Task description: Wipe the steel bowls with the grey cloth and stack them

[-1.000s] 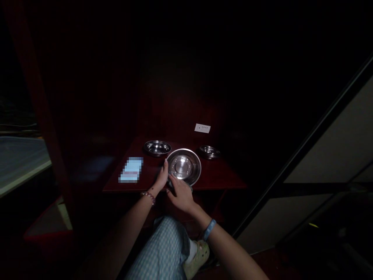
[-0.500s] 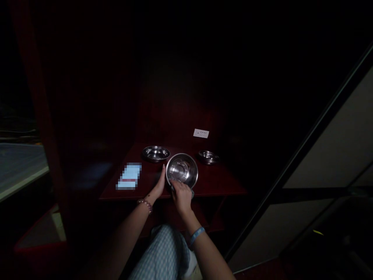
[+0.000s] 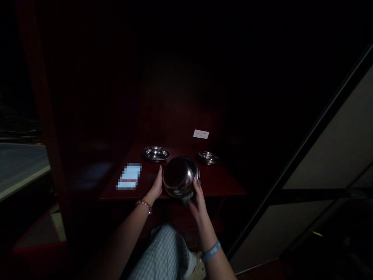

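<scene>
head view – scene: dim, a dark red counter (image 3: 224,182) set in a dark wooden recess
steel bowl (image 3: 180,177): lifted clear of the counter near its front edge, tipped so that its dark, shiny outside faces the camera; it sits between the two hands
left hand (image 3: 155,187): against the bowl's left edge, thumb pointing up along the rim; the other fingers are hidden behind the bowl, so whether they are spread or together cannot be told
right hand (image 3: 198,199): cups the bowl's lower right side, fingers curled and close together over the rim, pinching the metal
grey wad (image 3: 187,199): pale and crumpled, perhaps a cloth – pressed between the right palm and the bowl
wrists: a beaded bracelet (image 3: 144,203) on the left, a blue band (image 3: 211,250) on the right
shallow dish (image 3: 155,153): steel, on the counter behind the left hand, apart from the bowl
small dish (image 3: 208,157): steel, at the back right of the counter
pale blue card (image 3: 129,176): flat on the counter's left part, its face blurred out
white plate (image 3: 201,134): on the back wall above the dishes
below: a checked trouser leg (image 3: 163,252) between the forearms
</scene>
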`<state>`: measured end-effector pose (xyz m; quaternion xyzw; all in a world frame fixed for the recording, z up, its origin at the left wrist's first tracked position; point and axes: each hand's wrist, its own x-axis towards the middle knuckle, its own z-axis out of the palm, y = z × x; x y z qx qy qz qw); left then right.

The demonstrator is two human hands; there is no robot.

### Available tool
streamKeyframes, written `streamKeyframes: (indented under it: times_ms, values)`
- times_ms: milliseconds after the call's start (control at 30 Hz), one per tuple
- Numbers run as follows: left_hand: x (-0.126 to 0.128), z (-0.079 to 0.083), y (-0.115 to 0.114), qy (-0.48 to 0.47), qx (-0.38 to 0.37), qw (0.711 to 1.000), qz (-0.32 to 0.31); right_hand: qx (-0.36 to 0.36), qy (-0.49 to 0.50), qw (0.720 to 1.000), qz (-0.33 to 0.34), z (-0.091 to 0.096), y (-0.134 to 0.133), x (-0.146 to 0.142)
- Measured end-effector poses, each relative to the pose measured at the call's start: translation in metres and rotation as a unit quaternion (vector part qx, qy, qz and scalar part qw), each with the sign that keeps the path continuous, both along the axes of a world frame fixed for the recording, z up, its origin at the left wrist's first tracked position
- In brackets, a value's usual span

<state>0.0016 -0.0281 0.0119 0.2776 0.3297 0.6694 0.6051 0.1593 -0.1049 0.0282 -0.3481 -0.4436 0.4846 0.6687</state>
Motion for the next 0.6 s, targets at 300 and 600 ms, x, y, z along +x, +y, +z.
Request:
streamKeyframes:
  times_ms: [300,600]
  values:
    - [-0.005,-0.005,0.004,-0.021,-0.013,0.998,0.059,-0.035,-0.036,0.999,0.006,-0.034,0.013,0.014]
    - [-0.004,-0.004,0.004,0.010,0.008,0.997,0.079,-0.057,-0.057,0.985,-0.150,-0.044,0.006,0.035]
